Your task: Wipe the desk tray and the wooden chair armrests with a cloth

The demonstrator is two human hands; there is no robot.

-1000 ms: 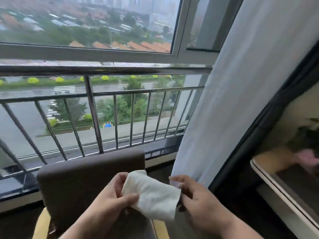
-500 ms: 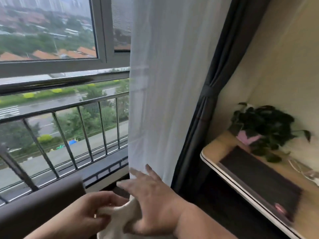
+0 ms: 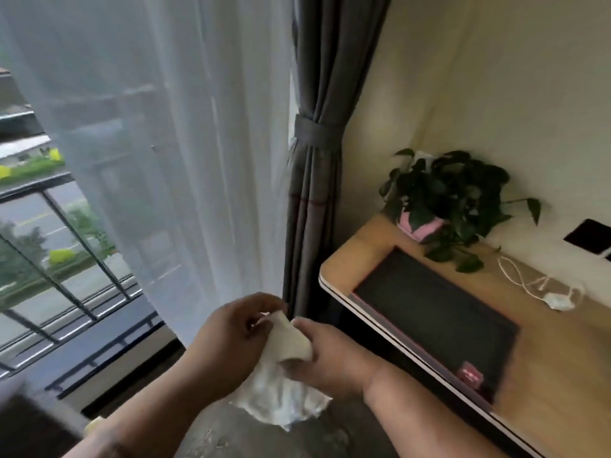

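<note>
1. My left hand [image 3: 228, 338] and right hand [image 3: 325, 357] meet in front of me, low in the middle of the view, both off the desk [image 3: 545, 352] and clear of its left edge.
2. The white cloth [image 3: 281, 385] sits between them. My left grip pinches its upper corner with curled fingers; my right grip is closed around the bunched top, thumb over the fabric. The rest of the cloth hangs loose and crumpled below my hands, above the floor [image 3: 231, 434].
3. The desk stands to my right against the wall, a light wooden top with a white edge band. A dark flat tray [image 3: 436, 312] lies along its near edge, starting close to the rounded left corner.
4. A small pink object [image 3: 469, 378] rests on the tray's near right part; it is too blurred to identify.
5. A leafy plant in a pink pot [image 3: 420, 228] stands at the desk's back left corner, just behind the tray.
6. A white cable with a plug [image 3: 542, 289] lies along the back edge, to the right of the plant.
7. A grey curtain [image 3: 314, 193], tied back, and a sheer white curtain [image 3: 182, 160] hang to the left of the desk.
</note>
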